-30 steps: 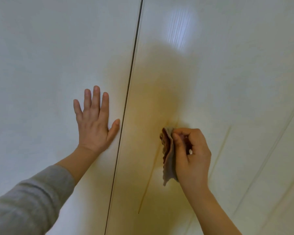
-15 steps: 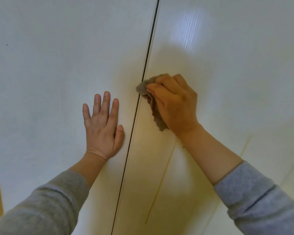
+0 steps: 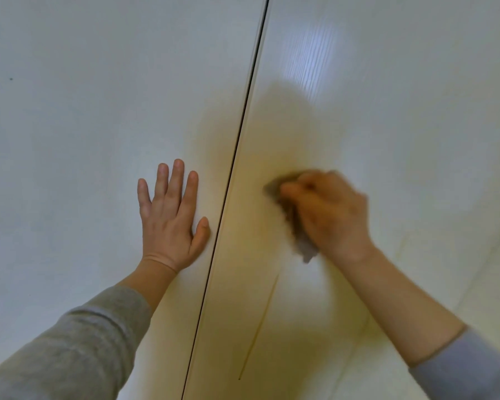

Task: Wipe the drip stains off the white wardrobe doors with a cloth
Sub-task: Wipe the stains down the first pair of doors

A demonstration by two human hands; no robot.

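The seam [image 3: 237, 157] between the two white doors runs from the top down to the bottom edge, leaning left as it falls.

Left of the seam, the left hand [image 3: 171, 223] lies flat on the left door [image 3: 84, 125]. Its fingers are straight and slightly spread, pointing up, and the thumb tip sits just beside the seam without crossing it. A grey sleeve [image 3: 70, 347] covers that forearm up to short of the wrist.

Right of the seam, the right hand [image 3: 332, 215] is against the right door [image 3: 401, 111], at about the same height as the left hand. It is motion-blurred, but its fingers are curled and bunched around a brownish-grey cloth [image 3: 296, 232]. The cloth shows along the seam side of the hand, from the fingertips down to a loose corner below the heel of the hand, and it lies against the door near the seam. The bare forearm leads down to a second grey cuff [image 3: 468, 368].

Below the cloth, still right of the seam, a thin brown drip stain [image 3: 260, 324] runs down the door roughly parallel to the seam, ending in a dark dot. Farther right of the seam, a much fainter streak [image 3: 401, 246] is barely readable.

High up, right of the seam, a pale glare [image 3: 312, 53] lies on the door. Far left of the seam there is a tiny dark speck [image 3: 11, 79].
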